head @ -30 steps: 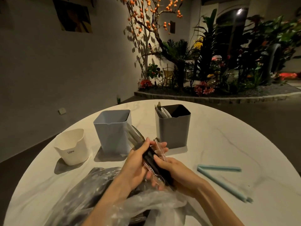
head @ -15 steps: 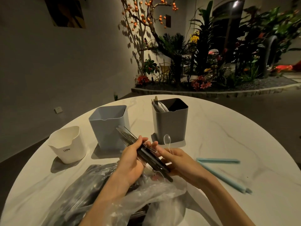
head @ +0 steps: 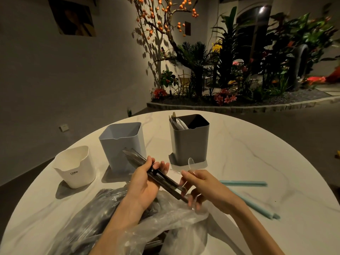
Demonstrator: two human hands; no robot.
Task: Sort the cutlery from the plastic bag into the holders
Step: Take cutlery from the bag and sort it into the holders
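Marble table (head: 257, 153), 3 holders, L hand (head: 145, 183) gripping dark cutlery bundle (head: 160, 178), R hand (head: 204, 188) pinching clear spoon (head: 191, 162).

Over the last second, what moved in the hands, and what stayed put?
The right hand has drawn a clear spoon out of the dark bundle and raised it upright. The left hand still grips the bundle; the three holders and the bag have not moved.
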